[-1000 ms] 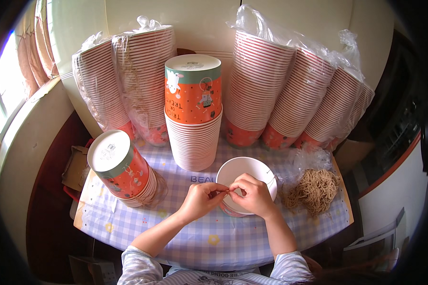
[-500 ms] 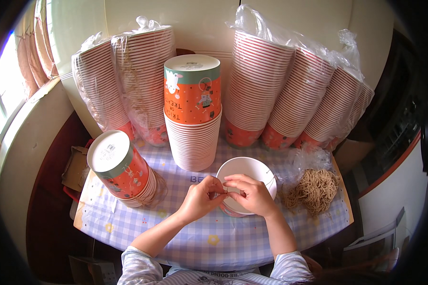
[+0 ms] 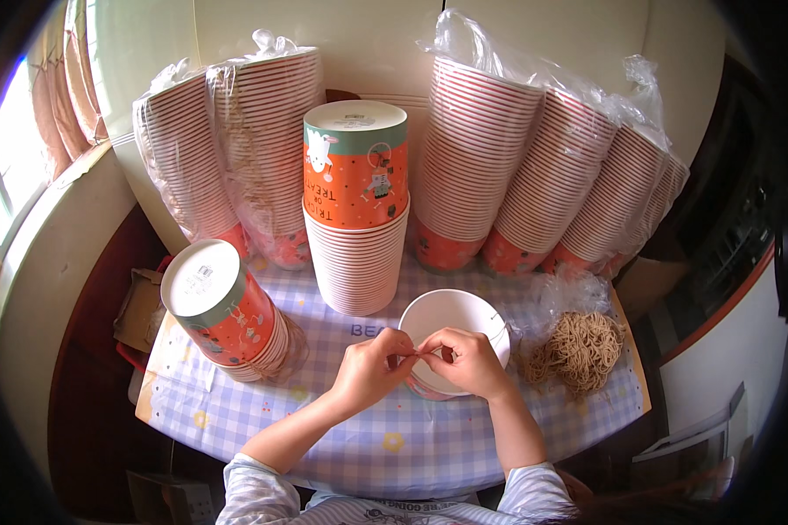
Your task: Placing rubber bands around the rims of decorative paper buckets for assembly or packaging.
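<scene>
A paper bucket [image 3: 442, 308] with a white inside stands open end up on the table in front of me. Both my hands meet over its near left rim, fingertips pinched close together. My left hand [image 3: 372, 367] and my right hand [image 3: 464, 357] are closed on a thin cord, of which only a tiny bit shows between the fingers. A thin dark strand lies against the bucket's right inner wall. To the right is a tangled heap of tan cord [image 3: 591, 350], partly in a clear plastic bag [image 3: 573, 293].
A tall stack of upturned orange and green buckets [image 3: 355, 184] stands behind my hands. At left leans a shorter stack [image 3: 236, 306] with tan cords hanging from it. Bagged bucket stacks [image 3: 477, 149] line the back of the table, which has a checked cloth [image 3: 324, 455].
My right hand's fingers have curled in and lowered slightly, its fingertips now pinched against those of my left hand. The bucket and the stacks have stayed in place.
</scene>
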Tool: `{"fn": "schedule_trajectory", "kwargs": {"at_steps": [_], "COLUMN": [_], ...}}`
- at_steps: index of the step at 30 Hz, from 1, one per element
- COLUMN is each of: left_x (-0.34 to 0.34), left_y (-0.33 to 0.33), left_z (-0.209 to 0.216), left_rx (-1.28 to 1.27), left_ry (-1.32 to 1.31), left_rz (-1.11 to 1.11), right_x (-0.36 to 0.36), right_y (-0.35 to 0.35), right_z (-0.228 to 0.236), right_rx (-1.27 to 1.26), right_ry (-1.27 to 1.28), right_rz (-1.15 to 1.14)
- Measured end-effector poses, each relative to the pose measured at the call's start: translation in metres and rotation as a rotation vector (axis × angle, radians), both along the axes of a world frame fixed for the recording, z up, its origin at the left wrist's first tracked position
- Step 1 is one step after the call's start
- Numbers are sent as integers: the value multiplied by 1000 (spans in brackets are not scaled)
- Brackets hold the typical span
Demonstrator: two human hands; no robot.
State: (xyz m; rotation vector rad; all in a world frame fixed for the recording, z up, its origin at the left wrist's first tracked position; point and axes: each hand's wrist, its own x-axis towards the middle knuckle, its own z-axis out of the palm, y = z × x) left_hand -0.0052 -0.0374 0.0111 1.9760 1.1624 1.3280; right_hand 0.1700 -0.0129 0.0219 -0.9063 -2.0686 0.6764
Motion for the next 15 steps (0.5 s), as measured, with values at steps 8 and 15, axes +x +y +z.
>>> {"fn": "schedule_trajectory", "kwargs": {"at_steps": [8,15], "left_x": [2,2], "left_y": [2,1], "left_z": [-5,1], "left_rx": [349,443], "left_ry": [181,239], "left_rz": [91,57], "right_x": [0,-1], "right_y": [-1,-2], "right_z": [1,1], "right_rx": [-39,-1], "right_ry": [-3,-4], "right_rz": [-55,-53]}}
